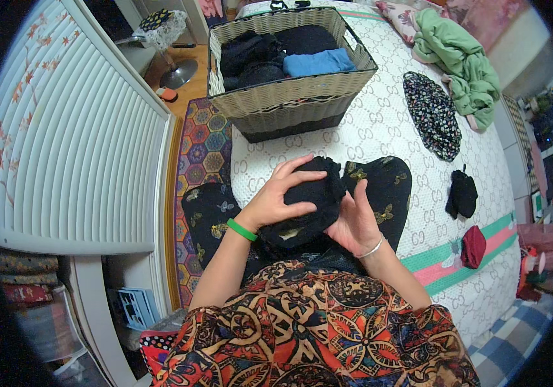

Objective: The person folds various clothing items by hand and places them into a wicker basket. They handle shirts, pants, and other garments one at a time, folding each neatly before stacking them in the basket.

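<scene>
A folded black garment (308, 193) with a ruffled edge is held between my two hands above my lap. My left hand (288, 191), a green band at its wrist, lies across its top with spread fingers. From the right, my right hand (356, 222) supports it, palm turned up and thumb raised, its fingertips partly hidden by the cloth. A small pale patch shows at the garment's lower edge. Just beyond stands a woven basket (295, 104) holding black clothes (252, 53) and a folded blue cloth (320, 63).
On the white patterned bedspread (378, 121), to the right, lie a floral dark cloth (432, 116), a small black cloth bundle (462, 193) and a dark red folded cloth (473, 246). A green quilt (470, 67) is heaped farther back. A white louvered door (83, 135) stands at left.
</scene>
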The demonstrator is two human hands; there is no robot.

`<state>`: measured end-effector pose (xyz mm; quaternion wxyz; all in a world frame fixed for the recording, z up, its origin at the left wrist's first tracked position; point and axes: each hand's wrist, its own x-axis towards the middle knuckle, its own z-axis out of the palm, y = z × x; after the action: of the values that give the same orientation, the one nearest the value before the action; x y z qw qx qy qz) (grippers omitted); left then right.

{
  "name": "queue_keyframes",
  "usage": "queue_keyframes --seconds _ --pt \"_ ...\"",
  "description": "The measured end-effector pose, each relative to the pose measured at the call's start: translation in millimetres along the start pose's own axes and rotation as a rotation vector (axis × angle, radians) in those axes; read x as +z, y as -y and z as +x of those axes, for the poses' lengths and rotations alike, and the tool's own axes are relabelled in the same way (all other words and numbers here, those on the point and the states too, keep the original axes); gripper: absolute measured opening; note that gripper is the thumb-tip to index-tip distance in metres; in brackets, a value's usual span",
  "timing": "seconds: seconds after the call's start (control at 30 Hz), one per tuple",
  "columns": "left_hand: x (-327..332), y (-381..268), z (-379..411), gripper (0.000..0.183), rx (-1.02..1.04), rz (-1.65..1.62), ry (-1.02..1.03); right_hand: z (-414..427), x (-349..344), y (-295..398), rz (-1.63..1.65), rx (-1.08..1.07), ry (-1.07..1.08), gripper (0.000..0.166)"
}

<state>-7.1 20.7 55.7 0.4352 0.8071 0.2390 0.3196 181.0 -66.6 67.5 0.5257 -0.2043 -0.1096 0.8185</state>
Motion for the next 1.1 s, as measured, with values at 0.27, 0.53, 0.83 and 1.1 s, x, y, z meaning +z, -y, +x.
queue_keyframes --seconds 0.27,0.53,0.83,1.1 --pt "11 -32 5 0.073 0.055 0.109 -0.029 9 -6 -6 -0.186 -0.049 -0.363 0.036" --pt "-9 97 -21 0.043 -0.544 -0.238 -0.558 6 7 43 -0.285 -0.280 -0.498 0.034" --pt "48 203 -21 0.052 -0.620 0.961 -0.542 44 71 161 -0.566 -0.708 -0.346 0.035" --pt "36 196 -21 0.055 -0.568 0.922 -0.574 146 130 225 -0.774 -0.703 -0.138 0.034"
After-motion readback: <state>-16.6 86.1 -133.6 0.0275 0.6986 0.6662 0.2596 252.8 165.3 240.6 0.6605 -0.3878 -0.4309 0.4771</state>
